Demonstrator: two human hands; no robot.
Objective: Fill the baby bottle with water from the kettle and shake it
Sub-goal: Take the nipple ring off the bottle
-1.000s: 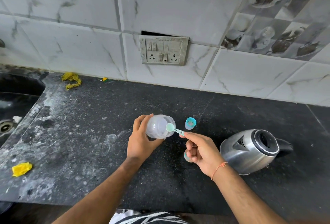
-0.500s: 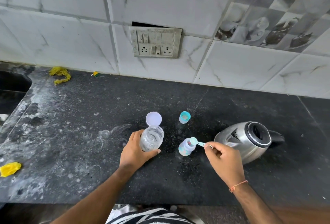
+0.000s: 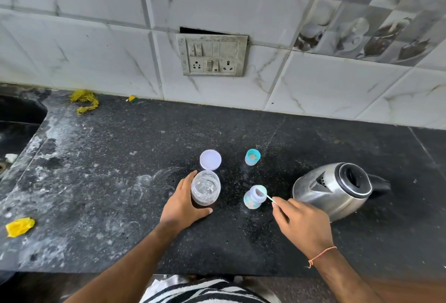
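Note:
A small open baby bottle [image 3: 253,197] with a pale blue printed body stands upright on the black counter. My right hand [image 3: 301,223] pinches a small green scoop [image 3: 264,194] whose bowl is at the bottle's mouth. My left hand [image 3: 181,203] grips a clear open jar [image 3: 205,188] standing left of the bottle. The steel kettle [image 3: 335,189] sits right of the bottle, its lid opening facing up. The bottle's teal cap [image 3: 252,157] stands behind.
The jar's white lid [image 3: 210,159] lies behind the jar. A sink [image 3: 17,124] is at the far left. Yellow scraps [image 3: 19,226] lie on the stained left part of the counter [image 3: 101,206]. A switch and socket plate [image 3: 212,55] is on the tiled wall.
My left hand lowered the jar from a tilted hold to upright on the counter. My right hand carried the scoop from the jar's mouth rightward to the baby bottle's mouth.

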